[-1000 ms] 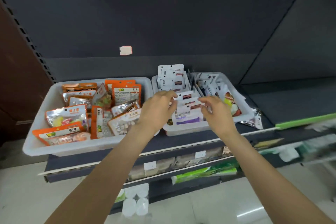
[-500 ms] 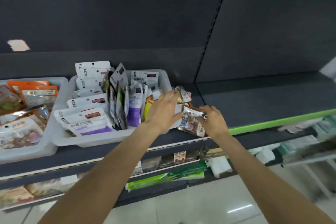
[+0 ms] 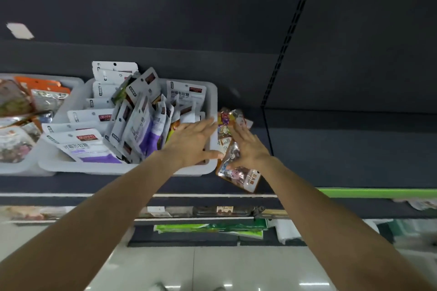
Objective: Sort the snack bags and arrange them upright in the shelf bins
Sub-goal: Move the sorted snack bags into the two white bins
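Our right hand grips a glossy brown-and-orange foil snack bag that lies outside the bins, on the dark shelf board just right of the middle white plastic bin, while our left hand is spread flat with straight fingers over that bin's right near corner, its fingertips close to a second colourful foil bag lying just beyond the first; we cannot tell whether it touches it. Inside the middle bin, the white-and-purple pouches are partly sorted as we judge it: those in the far-left part stand in a rough row, but the ones in the centre lean hard to one side and the nearest pouches lie flat on their backs. Further left, a second white plastic bin holds orange-and-silver bags piled loosely, few of them upright. So the loose bags on the shelf remain to be put in a bin, and most pouches in both bins want straightening. The shelf to the right carries no bin in view.
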Available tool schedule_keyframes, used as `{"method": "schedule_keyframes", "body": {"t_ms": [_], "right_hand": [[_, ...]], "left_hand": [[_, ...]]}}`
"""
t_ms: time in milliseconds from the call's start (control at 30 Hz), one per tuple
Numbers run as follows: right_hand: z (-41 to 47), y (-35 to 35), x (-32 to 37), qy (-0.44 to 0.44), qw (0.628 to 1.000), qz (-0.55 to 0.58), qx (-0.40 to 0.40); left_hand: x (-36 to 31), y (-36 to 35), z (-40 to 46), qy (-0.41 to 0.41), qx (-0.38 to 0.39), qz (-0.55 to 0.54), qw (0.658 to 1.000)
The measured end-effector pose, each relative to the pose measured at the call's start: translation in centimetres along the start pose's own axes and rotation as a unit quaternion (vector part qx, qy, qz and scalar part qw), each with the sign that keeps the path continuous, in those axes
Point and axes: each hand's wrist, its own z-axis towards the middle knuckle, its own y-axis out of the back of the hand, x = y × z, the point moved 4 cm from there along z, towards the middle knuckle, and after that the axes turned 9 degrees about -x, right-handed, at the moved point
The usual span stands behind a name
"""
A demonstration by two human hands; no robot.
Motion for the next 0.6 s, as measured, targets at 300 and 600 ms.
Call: {"method": "schedule_keyframes", "body": {"t_ms": [300, 600], "right_hand": [[-2.3, -0.2, -3.7, -0.132, 0.991, 0.025, -0.011], [-4.8, 1.1, -8.6, -0.201, 0.979, -0.032, -0.020]], "left_hand": [[-0.2, 0.1, -0.1, 0.016, -0.039, -0.026, 0.999], [-6.4, -0.4, 2.4, -0.004, -0.115, -0.089, 0.989]]}}
